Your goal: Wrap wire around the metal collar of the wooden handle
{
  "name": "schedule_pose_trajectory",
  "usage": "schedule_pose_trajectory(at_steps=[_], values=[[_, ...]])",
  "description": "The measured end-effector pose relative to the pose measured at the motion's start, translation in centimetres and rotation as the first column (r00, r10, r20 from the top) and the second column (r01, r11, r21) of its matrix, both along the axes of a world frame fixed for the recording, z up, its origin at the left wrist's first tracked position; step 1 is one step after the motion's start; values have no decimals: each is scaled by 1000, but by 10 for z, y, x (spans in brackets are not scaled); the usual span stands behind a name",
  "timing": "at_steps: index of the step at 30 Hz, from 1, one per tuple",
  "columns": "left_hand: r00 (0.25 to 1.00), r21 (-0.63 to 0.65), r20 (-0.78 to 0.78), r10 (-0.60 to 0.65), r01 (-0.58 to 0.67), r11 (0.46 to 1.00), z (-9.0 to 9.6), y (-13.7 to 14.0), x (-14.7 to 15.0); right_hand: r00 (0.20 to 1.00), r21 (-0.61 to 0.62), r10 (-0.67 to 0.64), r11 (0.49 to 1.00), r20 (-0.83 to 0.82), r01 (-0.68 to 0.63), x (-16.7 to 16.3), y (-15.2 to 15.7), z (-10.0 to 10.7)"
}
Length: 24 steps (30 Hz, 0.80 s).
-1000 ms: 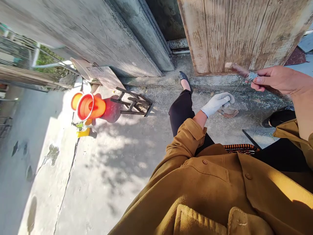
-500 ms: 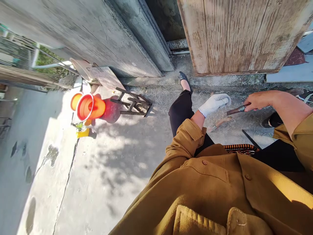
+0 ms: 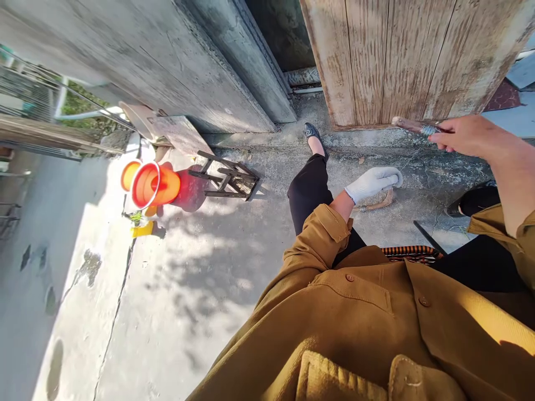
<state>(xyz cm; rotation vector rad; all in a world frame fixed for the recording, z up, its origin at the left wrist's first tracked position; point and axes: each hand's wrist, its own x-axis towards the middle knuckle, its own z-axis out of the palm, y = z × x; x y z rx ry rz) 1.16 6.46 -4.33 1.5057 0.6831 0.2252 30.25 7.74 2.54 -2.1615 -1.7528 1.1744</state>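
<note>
My left hand [image 3: 373, 182], in a white knit glove, is closed with its fingertips pressed together. From these fingertips a thin strand [image 3: 412, 159], apparently wire, stretches up toward the wooden stick [image 3: 406, 123] in my bare right hand [image 3: 466, 135]. My right fingers wrap round this stick, which has silvery winding around it near the grip. Just below the glove is a bent branch piece [image 3: 378, 205] with similar winding at its left end; whether it lies on the ground or hangs, I cannot tell.
Ahead stand a weathered plank door [image 3: 388, 67] and a low concrete step [image 3: 418, 142]. A small dark wooden frame [image 3: 229, 177] is on the left, near orange buckets [image 3: 167, 184] and a yellow container [image 3: 142, 229]. An orange-and-black woven edge [image 3: 407, 252] shows by my lap.
My right hand has risen toward the door with the stick, whose tip now points up and left. My left hand has shifted slightly right and down. The strand between them is now visible.
</note>
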Motion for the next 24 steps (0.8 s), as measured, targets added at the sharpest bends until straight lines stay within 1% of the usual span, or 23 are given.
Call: schedule_pose_trajectory(at_steps=[1,3,5,6,7,8,9,10,11,12,13,14,15,16,17,18,19,20,21,22,23,24], values=[[1000,12,17,-13,13,1000,2,-1,-1,993,-26,56,998,108,-54,1,2,-9],[998,38,40,-43,42,998,4,-1,-3,965,-39,149,989,215,-144,1,4,-27],[997,54,33,-74,72,996,4,1,-6,946,-42,206,979,251,-202,-4,4,-42],[997,55,20,-72,71,996,4,2,-6,936,-72,239,971,259,-228,-7,3,-47],[998,55,0,-55,55,997,4,3,-7,925,-129,283,958,253,-258,-12,1,-49],[1000,57,-23,-20,22,998,5,4,-8,912,-207,341,932,229,-297,-16,-2,-49],[999,65,-48,24,-21,998,5,6,-8,895,-290,407,892,182,-347,-21,-5,-48],[995,78,-69,70,-64,995,6,7,-8,877,-362,468,840,109,-404,-26,-9,-45],[990,95,-86,111,-103,990,6,9,-9,854,-416,520,780,12,-468,-31,-14,-40],[986,111,-96,137,-126,986,7,10,-9,828,-444,552,720,-97,-533,-35,-18,-36],[984,125,-98,149,-136,983,7,12,-9,799,-446,567,673,-203,-591,-38,-22,-31],[984,136,-91,155,-142,981,7,13,-9,770,-433,567,640,-292,-635,-41,-25,-27],[984,145,-81,157,-144,979,6,15,-8,745,-415,560,619,-362,-667,-42,-27,-23],[984,153,-76,158,-146,978,5,16,-7,726,-396,551,610,-411,-687,-42,-28,-20],[983,160,-79,166,-152,975,3,17,-6,718,-374,541,616,-438,-693,-41,-28,-17],[980,160,-90,176,-160,974,0,17,-5,719,-349,530,637,-450,-688,-40,-26,-15],[977,150,-109,185,-168,974,-2,17,-3,731,-324,515,668,-448,-670,-37,-24,-12],[972,130,-126,197,-180,975,-4,16,-2,755,-297,491,713,-434,-635,-34,-22,-10],[971,100,-135,196,-183,978,-6,14,0,791,-260,451,774,-414,-577,-31,-19,-8],[974,63,-133,181,-174,983,-8,12,2,835,-210,386,846,-392,-490,-27,-15,-7],[981,23,-119,150,-149,989,-9,8,4,882,-156,299,914,-364,-374,-24,-12,-6],[989,-13,-95,110,-112,994,-10,5,5,927,-103,199,965,-318,-243,-21,-8,-5]])
